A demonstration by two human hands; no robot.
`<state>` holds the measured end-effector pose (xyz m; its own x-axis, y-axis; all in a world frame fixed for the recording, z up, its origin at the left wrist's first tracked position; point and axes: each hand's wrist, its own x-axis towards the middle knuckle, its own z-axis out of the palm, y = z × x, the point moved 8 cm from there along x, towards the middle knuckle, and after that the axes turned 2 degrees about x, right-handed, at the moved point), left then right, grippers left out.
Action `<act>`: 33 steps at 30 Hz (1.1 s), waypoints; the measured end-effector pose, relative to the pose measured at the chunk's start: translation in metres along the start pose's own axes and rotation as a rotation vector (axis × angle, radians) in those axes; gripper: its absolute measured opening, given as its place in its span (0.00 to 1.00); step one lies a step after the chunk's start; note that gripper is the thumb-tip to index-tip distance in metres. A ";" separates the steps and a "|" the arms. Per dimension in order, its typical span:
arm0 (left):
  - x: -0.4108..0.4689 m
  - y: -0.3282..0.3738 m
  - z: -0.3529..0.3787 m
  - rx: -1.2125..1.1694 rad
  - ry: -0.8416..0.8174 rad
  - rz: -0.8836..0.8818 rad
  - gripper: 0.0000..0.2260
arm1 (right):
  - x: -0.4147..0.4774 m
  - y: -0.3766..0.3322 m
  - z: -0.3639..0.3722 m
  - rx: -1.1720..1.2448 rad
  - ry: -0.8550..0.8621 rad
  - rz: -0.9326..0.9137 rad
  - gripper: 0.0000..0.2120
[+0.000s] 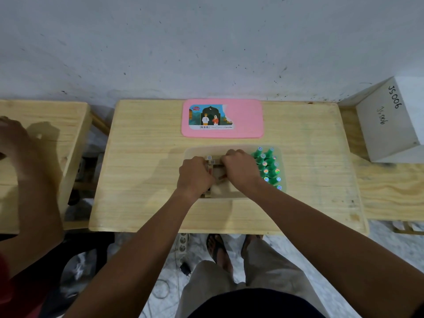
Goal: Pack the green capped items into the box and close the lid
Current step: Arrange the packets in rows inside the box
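Observation:
A translucent plastic box sits in the middle of the wooden table. Several green capped bottles with shiny round stickers on top stand packed along its right side. Both my hands are inside the box's left half. My left hand and my right hand grip small brown cartons that lie there; my fingers hide most of them. The pink lid, with a picture label, lies flat behind the box, apart from it.
The wooden table stands against a grey wall. A white box marked JS006 sits at the right. A second table stands to the left, where another person's hand and arm reach. A power strip lies on the floor.

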<state>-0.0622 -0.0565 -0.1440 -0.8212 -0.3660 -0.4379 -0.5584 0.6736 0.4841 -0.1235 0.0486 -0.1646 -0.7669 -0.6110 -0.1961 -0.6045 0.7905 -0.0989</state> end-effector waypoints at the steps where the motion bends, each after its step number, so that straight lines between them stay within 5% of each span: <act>1: 0.000 -0.001 0.000 -0.003 0.004 -0.002 0.12 | 0.000 0.001 0.001 0.016 -0.004 0.013 0.10; 7: -0.001 0.001 -0.003 -0.012 0.016 0.006 0.15 | 0.006 0.013 -0.007 0.254 0.005 0.043 0.09; 14: -0.002 0.001 -0.002 -0.011 0.014 -0.014 0.14 | -0.019 0.004 0.012 -0.025 -0.152 -0.146 0.12; 18: -0.001 0.001 -0.001 -0.005 0.023 -0.022 0.13 | -0.019 0.020 0.007 0.300 -0.036 0.148 0.06; 22: -0.002 0.001 0.000 -0.019 0.027 -0.024 0.12 | -0.022 0.028 0.020 0.731 -0.100 0.431 0.05; 33: 0.001 -0.011 0.000 -0.045 0.014 -0.066 0.07 | -0.025 0.018 0.045 0.999 -0.189 0.556 0.11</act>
<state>-0.0568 -0.0642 -0.1496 -0.7837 -0.4179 -0.4596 -0.6160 0.6180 0.4885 -0.1061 0.0800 -0.2052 -0.7782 -0.2194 -0.5884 0.3099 0.6808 -0.6637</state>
